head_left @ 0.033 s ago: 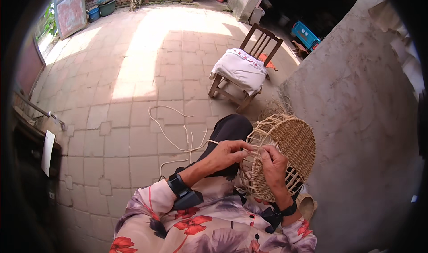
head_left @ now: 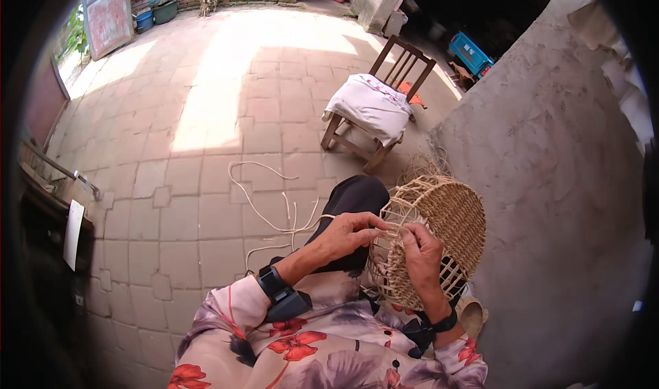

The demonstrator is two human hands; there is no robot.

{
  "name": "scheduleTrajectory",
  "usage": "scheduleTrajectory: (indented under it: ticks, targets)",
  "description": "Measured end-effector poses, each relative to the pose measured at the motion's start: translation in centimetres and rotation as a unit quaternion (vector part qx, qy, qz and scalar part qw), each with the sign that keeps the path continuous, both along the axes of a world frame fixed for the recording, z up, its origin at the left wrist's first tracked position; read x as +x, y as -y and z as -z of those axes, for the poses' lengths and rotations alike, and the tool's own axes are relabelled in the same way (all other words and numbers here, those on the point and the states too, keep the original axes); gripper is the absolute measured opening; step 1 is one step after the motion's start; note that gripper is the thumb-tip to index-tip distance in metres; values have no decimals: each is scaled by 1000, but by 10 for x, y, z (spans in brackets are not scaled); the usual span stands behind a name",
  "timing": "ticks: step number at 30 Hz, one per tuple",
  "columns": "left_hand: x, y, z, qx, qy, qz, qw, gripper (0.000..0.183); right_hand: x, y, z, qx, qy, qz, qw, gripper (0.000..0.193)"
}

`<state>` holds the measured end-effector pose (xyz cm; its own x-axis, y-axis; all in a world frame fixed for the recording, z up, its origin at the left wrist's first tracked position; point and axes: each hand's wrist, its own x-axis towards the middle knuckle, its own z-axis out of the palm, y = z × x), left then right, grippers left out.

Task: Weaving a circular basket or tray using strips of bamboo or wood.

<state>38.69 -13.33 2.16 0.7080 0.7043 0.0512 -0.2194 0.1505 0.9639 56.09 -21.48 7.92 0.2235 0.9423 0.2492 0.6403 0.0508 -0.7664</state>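
A half-woven straw-coloured basket rests on its side against my lap, its dense woven base facing right and open lattice strands at its left and top. At its left edge my left hand pinches a thin cord between thumb and fingers. My right hand is closed at the same edge, thumb and forefinger pressed together on a strand. The fingertips are a little apart, and the exact crossing of strands between them is too small to tell. The pale cord trails from behind my left hand across my dark trouser leg onto the floor.
A wooden chair draped with a white cloth stands ahead on the paved floor. Close on the right rises a grey plastered wall. Loose fibre strands lie beyond the basket. A blue crate sits in the dark doorway.
My left hand has shifted very slightly at the basket's edge. Basket, right hand and trailing cord look the same.
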Motion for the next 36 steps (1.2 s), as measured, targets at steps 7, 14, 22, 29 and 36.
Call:
scheduleTrajectory:
  ticks: [7, 14, 22, 29, 36]
  targets:
    - [8, -6, 4, 35, -2, -24, 999, 22, -1, 2, 1, 5, -1, -3, 1000, 13]
    - [13, -9, 0, 109, -70, 48, 990, 28, 3, 11, -8, -27, -48, -4, 998, 6]
    - [20, -21, -6, -4, -84, 126, 988, 24, 15, 15, -3, 16, 46, -76, 996, 12]
    - [18, -16, -20, 53, -144, 72, 986, 24, 60, 38, -51, -142, 85, -104, 981, 10]
    - [23, -25, -19, 174, -169, 110, 964, 23, 224, 103, -65, -179, 18, 91, 980, 14]
